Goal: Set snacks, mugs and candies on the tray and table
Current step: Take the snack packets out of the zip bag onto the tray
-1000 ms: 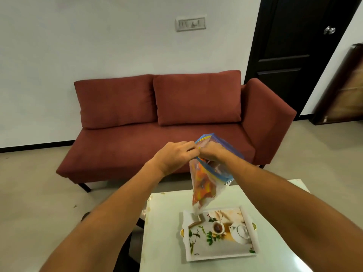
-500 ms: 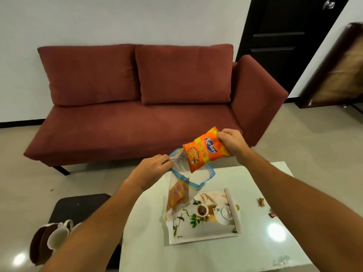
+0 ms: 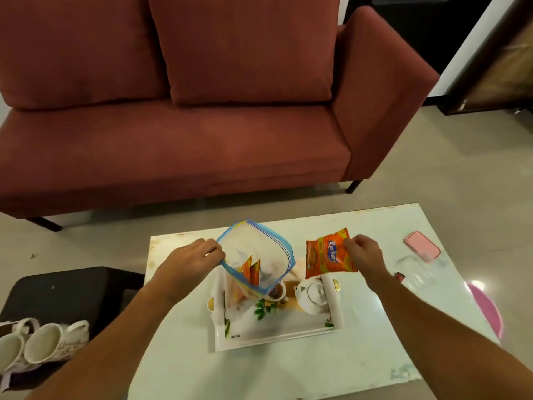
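My left hand pinches the rim of a clear zip bag with a blue seal, held open above the left part of the printed tray. More orange snack packets show inside the bag. My right hand holds an orange snack packet by its right edge, just over the tray's right end. The tray lies on the white table. White mugs lie on their sides on the dark stool at the left.
A pink lidded box and a clear container sit at the table's right, with a small candy beside them and a pink plate at the right edge. A red sofa stands behind the table.
My right hand pulled an orange packet out of the bag and carried it right and down. My left hand lowered the open bag toward the tray. The view tilted down.
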Demonstrator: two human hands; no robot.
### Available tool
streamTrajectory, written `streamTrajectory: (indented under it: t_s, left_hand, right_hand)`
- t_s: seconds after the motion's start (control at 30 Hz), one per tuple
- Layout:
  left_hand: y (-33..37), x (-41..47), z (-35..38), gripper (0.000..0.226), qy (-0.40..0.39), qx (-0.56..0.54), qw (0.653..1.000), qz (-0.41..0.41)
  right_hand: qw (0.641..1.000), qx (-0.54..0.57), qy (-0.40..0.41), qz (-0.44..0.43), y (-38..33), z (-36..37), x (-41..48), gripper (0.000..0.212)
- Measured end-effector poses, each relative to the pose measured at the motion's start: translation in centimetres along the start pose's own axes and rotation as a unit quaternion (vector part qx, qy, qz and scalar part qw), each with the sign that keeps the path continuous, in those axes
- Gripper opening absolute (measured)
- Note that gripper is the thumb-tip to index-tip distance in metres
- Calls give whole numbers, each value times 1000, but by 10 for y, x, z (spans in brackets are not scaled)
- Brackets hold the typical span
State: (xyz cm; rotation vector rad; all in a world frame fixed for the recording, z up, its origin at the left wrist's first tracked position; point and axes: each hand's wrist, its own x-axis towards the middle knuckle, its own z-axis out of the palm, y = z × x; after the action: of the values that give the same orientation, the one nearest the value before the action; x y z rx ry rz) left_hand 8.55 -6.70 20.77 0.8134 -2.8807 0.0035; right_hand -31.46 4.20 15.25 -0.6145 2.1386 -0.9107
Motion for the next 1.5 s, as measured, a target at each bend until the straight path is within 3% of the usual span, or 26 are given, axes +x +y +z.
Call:
streamTrajectory:
  t_s: [0.4,0.53,0.8,0.9,0.97,1.03,1.17,1.27,1.37,1.5]
  left_hand:
    - [43,45,66,35,53,-30,998,34]
    - [51,57,81,25,75,-35,996,35]
    - [63,72,104,27,72,-49,996,35]
    - [65,75,102,24,67,-49,996,39]
    - [65,75,94,22,63,-44,996,42]
    - [64,73,86,21,52,-37,997,43]
    - [58,58,72,33,28,-26,999,28]
    - [53,48,65,26,33,-13,999,33]
    - [48,39,60,24,35,-4,999,37]
    - [46,27,57,28,53,-7,998,18]
  right_hand:
    - [998,-31,-43,24,100,60,71,13]
    - [998,-14,-40,40,115,64,91,20]
    - [997,1,-25,66,140,67,98,36]
    - [998,-34,44,-7,123,59,84,44]
    - [982,-25,146,-119,89,53,68,34]
    - [954,21,185,-237,42,51,48,22]
    - [920,10,53,-389,-38,66,-2,20]
    - [901,-84,3,-425,-61,88,-30,17]
    - [897,-123,21,-424,-66,101,-39,15]
    - [927,-53,82,-363,-60,100,-44,14]
